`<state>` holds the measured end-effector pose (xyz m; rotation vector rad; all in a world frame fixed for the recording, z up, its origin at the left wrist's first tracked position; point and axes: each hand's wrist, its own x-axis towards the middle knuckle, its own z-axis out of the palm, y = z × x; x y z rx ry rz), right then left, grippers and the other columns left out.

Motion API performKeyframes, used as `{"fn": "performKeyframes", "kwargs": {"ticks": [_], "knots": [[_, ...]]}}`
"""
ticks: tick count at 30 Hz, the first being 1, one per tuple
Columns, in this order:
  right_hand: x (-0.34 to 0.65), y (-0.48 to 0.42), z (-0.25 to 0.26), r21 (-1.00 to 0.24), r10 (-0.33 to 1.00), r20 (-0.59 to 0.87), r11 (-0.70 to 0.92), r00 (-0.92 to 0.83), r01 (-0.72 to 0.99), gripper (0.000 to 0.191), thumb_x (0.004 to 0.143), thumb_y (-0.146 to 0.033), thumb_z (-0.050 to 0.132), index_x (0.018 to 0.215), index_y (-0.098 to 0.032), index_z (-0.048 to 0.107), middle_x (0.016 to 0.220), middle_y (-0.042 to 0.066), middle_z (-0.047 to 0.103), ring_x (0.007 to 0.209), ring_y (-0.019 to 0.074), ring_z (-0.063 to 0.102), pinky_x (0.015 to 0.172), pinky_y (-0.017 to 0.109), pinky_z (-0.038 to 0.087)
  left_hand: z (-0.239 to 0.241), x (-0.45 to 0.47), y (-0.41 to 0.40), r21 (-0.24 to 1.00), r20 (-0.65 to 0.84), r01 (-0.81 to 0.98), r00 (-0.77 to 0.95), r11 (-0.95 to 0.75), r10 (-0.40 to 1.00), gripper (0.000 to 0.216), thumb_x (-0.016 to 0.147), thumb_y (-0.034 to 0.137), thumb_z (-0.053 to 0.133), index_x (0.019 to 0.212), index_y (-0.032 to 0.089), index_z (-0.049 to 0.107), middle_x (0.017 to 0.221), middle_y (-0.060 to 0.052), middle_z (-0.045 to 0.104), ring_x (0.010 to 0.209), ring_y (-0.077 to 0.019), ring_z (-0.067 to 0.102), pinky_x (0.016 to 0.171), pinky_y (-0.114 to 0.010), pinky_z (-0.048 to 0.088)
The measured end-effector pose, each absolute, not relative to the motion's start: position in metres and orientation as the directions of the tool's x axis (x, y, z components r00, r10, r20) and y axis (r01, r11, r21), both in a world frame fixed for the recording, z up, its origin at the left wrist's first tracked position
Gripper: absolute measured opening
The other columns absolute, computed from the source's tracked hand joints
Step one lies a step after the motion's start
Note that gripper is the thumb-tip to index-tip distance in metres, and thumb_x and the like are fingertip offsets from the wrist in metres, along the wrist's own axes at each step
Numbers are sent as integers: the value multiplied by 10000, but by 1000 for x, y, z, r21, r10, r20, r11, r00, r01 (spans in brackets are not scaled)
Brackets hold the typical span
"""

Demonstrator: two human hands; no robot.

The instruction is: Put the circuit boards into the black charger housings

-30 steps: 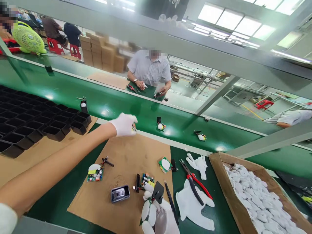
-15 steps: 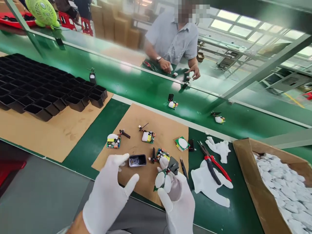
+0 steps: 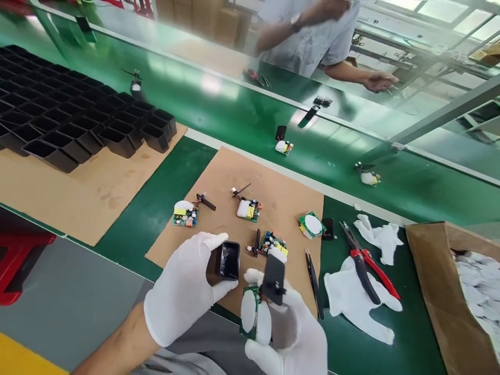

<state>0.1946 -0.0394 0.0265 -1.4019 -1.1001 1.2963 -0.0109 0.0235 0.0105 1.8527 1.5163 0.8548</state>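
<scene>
My left hand (image 3: 187, 286), in a white glove, has its thumb and fingers around a small black plastic case (image 3: 229, 260), whose open top faces up. In my gloved right hand (image 3: 289, 333) is a green circuit board (image 3: 249, 312) with round white pads (image 3: 264, 323) on it. A black plug plate (image 3: 274, 278) hangs by wires from that board, above my fingers. Just beyond lies another circuit board (image 3: 273, 245) with yellow and white parts. More boards rest on the cardboard: one at the left (image 3: 185, 214), one at the back (image 3: 249, 209) and one at the right (image 3: 311, 225).
Black tweezers (image 3: 313, 281) and red-handled pliers (image 3: 367, 265) lie at the right, the pliers on a spare white glove (image 3: 355, 307). A carton (image 3: 441, 291) holds white pads. Rows of black cases (image 3: 78, 125) stand at the left. Across the bench is a person (image 3: 308, 36).
My left hand has closed on the black case and turned it lengthwise toward me. The view has shifted, and the person opposite has raised one arm and stretched out the other.
</scene>
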Motion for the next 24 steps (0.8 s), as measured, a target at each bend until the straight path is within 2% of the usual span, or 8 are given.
{"fn": "performKeyframes", "kwargs": {"ticks": [2,4,7,10,13,16,20,24], "knots": [[206,-39,30,-982,984,-159,-166,83,87,670,688,-493,997,1272,-288,742,1238,139,773,966,341,777,717,390,670,14,-14,27,808,73,564,190,-170,979,531,757,176,864,1233,274,650,1147,-29,725,1076,-261,729,958,-415,600],[213,-35,36,-985,987,-118,-130,110,110,641,734,-498,964,1295,-297,728,1178,133,795,968,367,785,724,420,681,17,-16,27,830,65,529,224,-177,973,502,719,181,893,1157,277,667,1110,-7,734,1015,-239,736,911,-386,605],[206,-23,48,-992,996,-70,-75,57,98,598,755,-554,932,1265,-317,730,1144,112,818,936,366,802,722,429,692,18,-18,25,842,128,489,226,-227,966,620,707,191,915,1248,275,624,1178,-11,749,1034,-231,757,910,-369,608],[188,-4,61,-999,997,-38,-36,-63,29,470,826,-547,880,1197,-286,756,1139,120,828,855,324,820,771,427,698,17,-21,22,845,187,456,237,-279,953,661,744,166,880,1317,291,574,1204,-8,748,1050,-213,768,905,-345,608],[175,10,65,-999,995,36,34,-94,-21,432,858,-521,867,1187,-260,769,1195,142,812,1035,348,813,920,463,682,16,-23,21,851,197,437,249,-291,948,695,744,133,850,1343,319,551,1202,-2,745,1044,-210,769,891,-344,614],[172,14,61,-999,995,32,29,-91,-31,469,812,-502,920,1194,-273,773,1264,142,785,1200,386,759,1014,539,646,17,-24,21,849,205,434,258,-303,944,721,727,98,812,1348,339,537,1195,-4,755,1019,-224,774,863,-361,625],[171,10,58,-999,997,-16,-18,-76,-26,462,736,-389,996,1128,-331,759,938,58,820,1016,362,795,1030,606,612,20,-24,23,830,240,437,279,-345,930,719,728,61,732,1352,348,520,1189,-4,766,996,-228,781,833,-368,630],[169,11,63,-999,994,-54,-53,-91,13,435,727,-426,994,1085,-344,762,784,26,783,707,320,765,914,595,648,22,-23,24,819,249,451,277,-355,928,709,715,49,705,1339,338,529,1161,2,775,973,-225,783,812,-364,627]]}}
